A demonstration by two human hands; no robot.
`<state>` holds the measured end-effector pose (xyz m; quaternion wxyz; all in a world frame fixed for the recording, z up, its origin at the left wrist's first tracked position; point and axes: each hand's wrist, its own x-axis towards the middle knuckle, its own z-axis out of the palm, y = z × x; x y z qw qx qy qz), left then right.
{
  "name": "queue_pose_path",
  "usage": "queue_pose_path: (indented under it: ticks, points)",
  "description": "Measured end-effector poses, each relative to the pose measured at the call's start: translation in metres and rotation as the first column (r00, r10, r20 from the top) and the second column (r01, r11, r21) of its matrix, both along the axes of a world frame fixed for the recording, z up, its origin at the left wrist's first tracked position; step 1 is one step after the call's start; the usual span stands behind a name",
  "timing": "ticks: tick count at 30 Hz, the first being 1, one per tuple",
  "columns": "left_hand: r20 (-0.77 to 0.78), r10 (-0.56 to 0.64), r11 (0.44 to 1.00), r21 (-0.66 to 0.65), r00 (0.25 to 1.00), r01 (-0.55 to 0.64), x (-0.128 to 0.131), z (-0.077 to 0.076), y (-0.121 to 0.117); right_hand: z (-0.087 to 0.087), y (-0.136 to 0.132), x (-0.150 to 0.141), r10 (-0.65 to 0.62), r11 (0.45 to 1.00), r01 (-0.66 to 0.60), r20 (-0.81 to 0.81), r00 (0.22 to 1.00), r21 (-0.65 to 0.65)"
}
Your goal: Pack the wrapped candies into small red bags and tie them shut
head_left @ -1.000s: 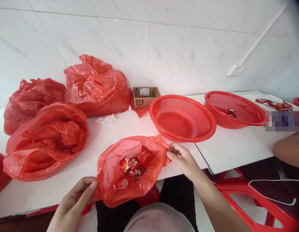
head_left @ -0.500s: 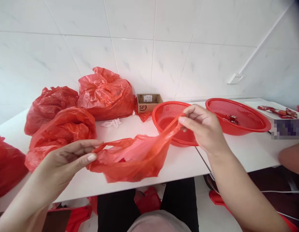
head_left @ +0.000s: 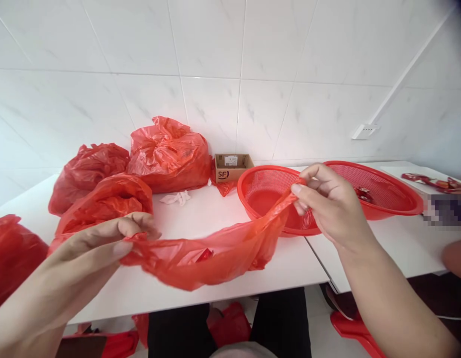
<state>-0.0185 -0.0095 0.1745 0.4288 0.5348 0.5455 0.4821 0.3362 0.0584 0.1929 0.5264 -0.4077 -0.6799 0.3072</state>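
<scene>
A thin red plastic bag [head_left: 219, 253] is stretched between my two hands above the front of the white table [head_left: 170, 293]. My left hand [head_left: 114, 238] pinches its left end between thumb and fingers. At the right end, my right hand [head_left: 320, 199] grips the gathered plastic in a pinch. A small shiny red piece [head_left: 205, 255] shows at the bag's middle; its kind is unclear. Behind my right hand stands a red plastic colander [head_left: 252, 184], partly covered by the hand and the bag.
Several full red bags [head_left: 170, 159] crowd the left side of the table. A small SF cardboard box [head_left: 233, 171] stands against the wall beside a crumpled white tissue [head_left: 176, 198]. Another red colander [head_left: 394, 194] holds small packets [head_left: 363, 194]. Someone's arm [head_left: 456, 258] shows at the right edge.
My hands have moved farther apart, the left one leftward and the right one rightward. The bag between them is now pulled longer and narrower. The camera view has tilted up slightly.
</scene>
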Motion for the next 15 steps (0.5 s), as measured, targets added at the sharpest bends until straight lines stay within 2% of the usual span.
queue_pose_path:
  ticks: [2,4,5,7,9,11,13,15]
  points:
    - [0.243,-0.035,0.999,0.041,0.969,0.026,0.007,0.003,0.003,0.003,0.000,-0.005,0.095,0.995,-0.088,0.185,0.978,-0.046]
    - [0.374,-0.032,0.999,0.039,0.927,0.019,0.016,0.008,0.009,0.010,0.000,-0.010,0.179,0.984,-0.164,0.377,0.909,-0.070]
    - [0.418,-0.010,1.000,0.031,0.908,-0.003,0.020,0.010,0.012,0.016,0.001,-0.012,0.182,0.983,-0.176,0.422,0.888,-0.052]
    - [0.450,-0.003,0.999,0.036,0.893,-0.015,0.028,0.015,0.017,0.027,0.003,-0.016,0.148,0.986,-0.167,0.415,0.898,0.009]
    - [0.351,-0.097,0.994,0.089,0.931,0.070,0.034,0.019,0.021,0.039,0.006,-0.025,0.193,0.977,-0.215,0.389,0.901,0.012]
    - [0.131,-0.219,0.973,0.107,0.967,0.205,0.041,0.021,0.025,0.049,0.010,-0.042,0.335,0.937,-0.345,0.403,0.852,-0.051]
    - [-0.119,-0.312,0.946,0.050,0.943,0.319,0.050,0.023,0.029,0.056,0.013,-0.066,0.466,0.878,-0.468,0.408,0.785,-0.101]
    - [-0.295,-0.313,0.939,0.048,0.903,0.342,0.061,0.026,0.033,0.060,0.016,-0.091,0.541,0.827,-0.555,0.403,0.738,-0.094]
